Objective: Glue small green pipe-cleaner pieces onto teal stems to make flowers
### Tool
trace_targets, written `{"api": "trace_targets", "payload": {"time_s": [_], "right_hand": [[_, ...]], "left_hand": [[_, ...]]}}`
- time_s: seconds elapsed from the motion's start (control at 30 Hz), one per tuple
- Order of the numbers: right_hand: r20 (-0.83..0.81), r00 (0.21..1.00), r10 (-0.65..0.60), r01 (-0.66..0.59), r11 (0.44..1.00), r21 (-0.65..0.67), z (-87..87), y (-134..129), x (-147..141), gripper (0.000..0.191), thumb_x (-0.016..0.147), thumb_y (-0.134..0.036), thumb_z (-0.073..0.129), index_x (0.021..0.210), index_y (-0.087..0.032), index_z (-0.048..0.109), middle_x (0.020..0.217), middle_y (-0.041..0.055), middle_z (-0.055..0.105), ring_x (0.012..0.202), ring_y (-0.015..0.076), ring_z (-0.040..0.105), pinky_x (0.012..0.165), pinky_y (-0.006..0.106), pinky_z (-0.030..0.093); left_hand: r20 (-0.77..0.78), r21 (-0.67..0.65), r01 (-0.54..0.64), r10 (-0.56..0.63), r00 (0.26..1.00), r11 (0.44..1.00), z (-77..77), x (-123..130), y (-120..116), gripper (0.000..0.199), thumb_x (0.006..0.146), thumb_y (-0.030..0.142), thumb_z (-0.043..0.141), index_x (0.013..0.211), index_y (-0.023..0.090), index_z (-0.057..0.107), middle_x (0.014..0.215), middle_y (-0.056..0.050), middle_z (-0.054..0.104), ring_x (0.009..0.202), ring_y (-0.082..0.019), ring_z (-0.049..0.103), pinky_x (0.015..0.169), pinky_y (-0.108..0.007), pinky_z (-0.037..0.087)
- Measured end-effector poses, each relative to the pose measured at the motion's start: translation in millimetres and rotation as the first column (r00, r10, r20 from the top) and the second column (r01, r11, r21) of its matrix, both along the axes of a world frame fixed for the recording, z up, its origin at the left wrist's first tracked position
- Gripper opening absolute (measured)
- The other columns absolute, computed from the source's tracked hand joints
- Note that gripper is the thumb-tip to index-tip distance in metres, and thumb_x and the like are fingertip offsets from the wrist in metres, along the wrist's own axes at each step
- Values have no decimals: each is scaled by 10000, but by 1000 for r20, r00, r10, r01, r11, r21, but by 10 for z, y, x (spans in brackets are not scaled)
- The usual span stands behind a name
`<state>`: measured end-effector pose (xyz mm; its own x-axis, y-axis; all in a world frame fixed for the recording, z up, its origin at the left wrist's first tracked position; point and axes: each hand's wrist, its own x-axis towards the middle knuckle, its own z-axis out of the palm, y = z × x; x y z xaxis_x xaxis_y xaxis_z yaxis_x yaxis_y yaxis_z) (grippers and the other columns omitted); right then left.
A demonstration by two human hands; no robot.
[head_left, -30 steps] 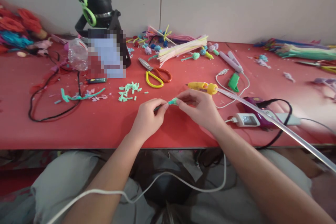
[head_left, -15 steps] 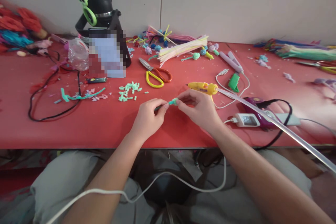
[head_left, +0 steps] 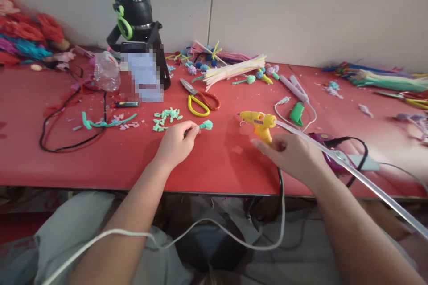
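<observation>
My left hand [head_left: 177, 144] is closed, pinching the stem of a mint-green pipe-cleaner bud [head_left: 207, 125] whose fluffy tip points right. Just beyond this hand lies a scatter of short mint-green pipe-cleaner pieces [head_left: 169, 115], partly covered by the fingers. A yellow hot glue gun [head_left: 256, 119] rests on the red table, its nozzle toward the left and a long clear glue stick [head_left: 354, 173] running out of its back. At the lower end of its handle is my right hand [head_left: 294, 156], thumb stretched out and apart from the curled fingers; contact is hard to make out.
Yellow-and-orange-handled scissors [head_left: 200, 101] lie behind the left hand. Pale pipe cleaners [head_left: 236, 71] and a lilac flat iron [head_left: 294, 88] are farther back. A black bottle [head_left: 133, 9] stands at the back left. Cables and a purple device [head_left: 323, 140] lie to the right.
My right hand has let go of the green bud and moved right to the glue gun's handle. My left hand, still pinching the bud, has shifted left. The view has moved slightly.
</observation>
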<state>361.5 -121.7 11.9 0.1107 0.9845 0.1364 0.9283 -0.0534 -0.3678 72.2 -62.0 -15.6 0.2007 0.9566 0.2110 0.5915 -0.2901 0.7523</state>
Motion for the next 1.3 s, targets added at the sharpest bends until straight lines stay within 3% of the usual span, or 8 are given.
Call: {"api": "trace_targets", "payload": {"time_s": [0.17,0.27,0.43,0.57,0.9,1.3], "right_hand": [[-42,999,-22,28,988,153,-194,230,22,497,737,-716,733,714,-239,597,580,15,554,492,161,451,480,290,274],[-155,988,18,12,982,189,-254,340,-61,396,788,-608,727,756,-221,647,588,6,553,497,155,458,477,287,295],[-470,851,233,-252,967,23,-173,346,-247,302,891,-489,629,808,-205,685,640,9,614,573,171,553,523,298,403],[-621,749,231,-375,920,-110,-131,306,-348,377,890,-526,631,735,-187,684,664,47,651,642,184,606,538,289,448],[-653,739,164,-336,931,-146,-158,302,-332,393,876,-520,641,655,-196,618,581,22,599,540,146,550,463,259,411],[-665,728,168,-347,926,-146,-171,294,-341,386,890,-491,631,641,-201,580,545,-8,551,487,120,495,440,249,374]], "left_hand": [[-99,10,-1,2,995,1000,4,51,-24,230,949,328,546,844,219,719,856,-42,774,825,-245,693,717,-335,453],[-115,5,5,-4,993,1000,6,51,-27,230,950,337,551,863,226,732,862,-50,778,808,-247,693,710,-337,458],[-41,0,5,-5,999,1000,-4,34,-21,246,938,361,562,817,210,715,819,-45,758,789,-233,686,721,-331,470],[-21,20,1,-1,1000,1000,0,30,-22,252,927,341,557,768,203,695,766,-38,734,756,-222,674,688,-323,459],[-21,13,-21,21,1000,1000,8,31,-16,250,915,320,555,740,208,694,759,-35,734,774,-229,673,698,-335,454],[-37,12,-31,31,999,999,13,31,-19,252,917,329,561,737,214,695,745,-30,728,752,-228,661,671,-335,432]]}}
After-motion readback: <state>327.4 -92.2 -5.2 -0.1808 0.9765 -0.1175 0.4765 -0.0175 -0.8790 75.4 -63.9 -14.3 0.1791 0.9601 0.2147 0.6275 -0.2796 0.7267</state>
